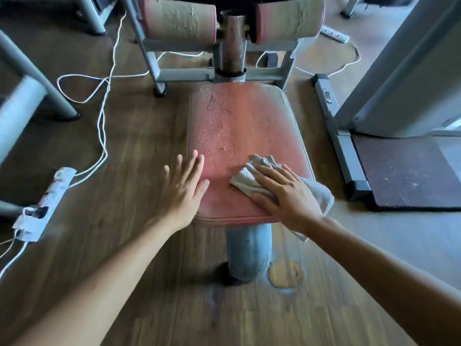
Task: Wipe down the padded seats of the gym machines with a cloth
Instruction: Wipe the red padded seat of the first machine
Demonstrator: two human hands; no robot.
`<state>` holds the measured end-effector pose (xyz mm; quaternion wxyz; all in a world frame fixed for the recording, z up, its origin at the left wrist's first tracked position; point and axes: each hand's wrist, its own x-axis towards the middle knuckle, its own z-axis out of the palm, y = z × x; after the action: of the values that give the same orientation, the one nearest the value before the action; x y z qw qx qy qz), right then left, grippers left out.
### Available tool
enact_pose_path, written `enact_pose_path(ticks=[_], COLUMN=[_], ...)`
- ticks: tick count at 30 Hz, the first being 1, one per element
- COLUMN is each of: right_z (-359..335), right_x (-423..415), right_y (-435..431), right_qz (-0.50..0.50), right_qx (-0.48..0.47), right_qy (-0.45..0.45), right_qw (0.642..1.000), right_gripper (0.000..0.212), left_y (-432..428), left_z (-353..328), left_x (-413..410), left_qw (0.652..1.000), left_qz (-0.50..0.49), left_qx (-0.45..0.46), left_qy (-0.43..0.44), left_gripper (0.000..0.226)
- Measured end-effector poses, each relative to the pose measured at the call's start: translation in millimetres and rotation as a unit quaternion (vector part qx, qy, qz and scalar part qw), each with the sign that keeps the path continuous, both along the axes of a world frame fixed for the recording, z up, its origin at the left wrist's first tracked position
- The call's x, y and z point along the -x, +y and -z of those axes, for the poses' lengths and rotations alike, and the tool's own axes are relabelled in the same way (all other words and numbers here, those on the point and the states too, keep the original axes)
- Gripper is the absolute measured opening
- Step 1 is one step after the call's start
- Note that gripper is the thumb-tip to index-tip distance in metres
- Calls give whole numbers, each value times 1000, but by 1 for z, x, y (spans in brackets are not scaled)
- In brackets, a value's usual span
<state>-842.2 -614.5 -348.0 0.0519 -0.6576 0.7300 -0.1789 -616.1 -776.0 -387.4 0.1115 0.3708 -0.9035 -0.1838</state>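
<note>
A worn red padded seat [249,136] on a grey post [248,253] fills the middle of the head view, its surface cracked and peeling at the left. A crumpled grey cloth [249,177] lies on the seat's near right part. My right hand [287,196] presses flat on the cloth with straight fingers; part of the cloth hangs off the seat's right edge. My left hand [185,188] is spread flat at the seat's near left edge, thumb over the padding. Two worn red roller pads [179,20] [289,20] sit behind the seat.
Grey machine frame bars [197,76] stand behind the seat. White cables [102,116] loop over the wooden floor to a power strip [45,203] at the left. A dark mat [409,173] and a grey base rail [336,131] lie at the right.
</note>
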Motion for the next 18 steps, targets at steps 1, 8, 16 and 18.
enact_pose_path(ticks=[1,8,16,18], right_z=[1,29,77,80], right_x=[-3,-33,-80,-90], right_y=[3,26,45,32], right_qz=[7,59,30,21], right_qx=[17,159,273,290], right_qy=[5,49,65,92], right_qw=[1000,984,959,952], right_gripper=[54,46,45,45], left_y=[-1,-9,-22,-24], left_z=[2,28,38,38], left_x=[-1,4,11,11], left_qw=[1000,984,957,953], left_qz=[9,4,13,19], left_qx=[9,-13,-109,-128], left_qy=[4,180,267,273], left_gripper=[76,68,61,61])
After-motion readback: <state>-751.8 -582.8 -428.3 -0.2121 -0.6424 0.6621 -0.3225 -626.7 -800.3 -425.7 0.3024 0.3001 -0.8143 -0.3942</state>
